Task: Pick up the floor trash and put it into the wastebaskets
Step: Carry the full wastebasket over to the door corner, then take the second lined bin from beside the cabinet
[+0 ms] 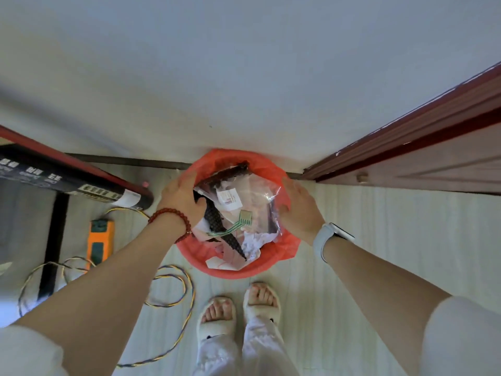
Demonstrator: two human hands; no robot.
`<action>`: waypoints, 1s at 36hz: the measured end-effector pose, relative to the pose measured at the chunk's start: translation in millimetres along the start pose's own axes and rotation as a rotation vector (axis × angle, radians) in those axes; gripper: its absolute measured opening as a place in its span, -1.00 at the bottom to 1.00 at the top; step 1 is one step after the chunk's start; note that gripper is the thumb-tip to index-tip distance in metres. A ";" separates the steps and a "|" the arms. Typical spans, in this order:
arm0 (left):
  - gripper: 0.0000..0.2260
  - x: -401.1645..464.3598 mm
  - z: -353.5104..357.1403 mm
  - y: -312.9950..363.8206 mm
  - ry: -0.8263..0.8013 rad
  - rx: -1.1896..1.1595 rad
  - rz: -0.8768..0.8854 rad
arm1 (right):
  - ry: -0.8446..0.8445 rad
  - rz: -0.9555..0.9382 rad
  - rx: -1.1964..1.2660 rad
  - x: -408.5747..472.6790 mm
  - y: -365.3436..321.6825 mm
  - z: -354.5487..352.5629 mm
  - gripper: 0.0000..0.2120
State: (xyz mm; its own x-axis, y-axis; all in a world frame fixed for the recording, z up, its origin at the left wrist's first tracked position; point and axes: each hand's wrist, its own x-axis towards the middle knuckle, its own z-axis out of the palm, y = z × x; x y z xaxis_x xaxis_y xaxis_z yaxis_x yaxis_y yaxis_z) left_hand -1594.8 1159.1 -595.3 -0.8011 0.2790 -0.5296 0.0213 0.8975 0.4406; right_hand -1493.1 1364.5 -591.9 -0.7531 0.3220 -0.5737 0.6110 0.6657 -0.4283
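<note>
Two hands are seen over a wastebasket (238,270) lined with a red bag, which stands on the pale floor (352,253) against the white wall (244,77), beside a dark red door frame (406,147). The left hand (181,198) is laid on the left side of the trash, its fingers (199,207) curled down onto the heap; whether anything is pinched cannot be told. The right hand (298,207) is set at the right rim, its fingers pressed against a clear plastic bag (254,204) that lies on top of the pile.

A white label (230,199) with small red print is carried on that bag, but the print is too blurred to be read. Under it are seen crumpled white paper (254,242), a black patterned strip (217,226) and a thin green flex strip (238,223).

A red bead bracelet (169,217) is worn on the left wrist and a white watch (329,236) on the right. To the left a black panel (54,177) bears white characters, too smeared to be read. An orange device (100,242) and a coil of twisted yellow and blue wire (173,291) lie on the floor, near two feet in white slippers (241,316).
</note>
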 end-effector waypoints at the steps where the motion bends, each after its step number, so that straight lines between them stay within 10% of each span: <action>1: -0.45 -5.9 -9.5 12.2 -0.012 0.009 0.020 | 0.010 -0.007 -0.011 -6.2 -3.6 -7.3 -0.47; 8: -0.52 -69.3 -85.6 106.6 -0.058 0.091 0.211 | 0.079 0.066 0.209 -84.0 -35.8 -90.3 -0.82; 20: -0.69 -301.6 -181.7 296.1 -0.111 -0.148 0.478 | 0.473 0.194 0.762 -367.5 -50.2 -266.4 -0.78; 36: -0.72 -701.4 28.2 414.0 -0.679 0.288 1.184 | 1.095 0.807 1.078 -851.6 129.0 -146.8 -0.74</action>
State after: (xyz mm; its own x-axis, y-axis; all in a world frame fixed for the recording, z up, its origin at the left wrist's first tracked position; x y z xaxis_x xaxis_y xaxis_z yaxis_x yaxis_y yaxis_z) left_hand -1007.2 1344.6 -61.8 0.2208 0.9474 -0.2318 0.6615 0.0291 0.7493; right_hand -808.8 1275.0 -56.1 0.2742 0.8936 -0.3553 0.4178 -0.4435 -0.7930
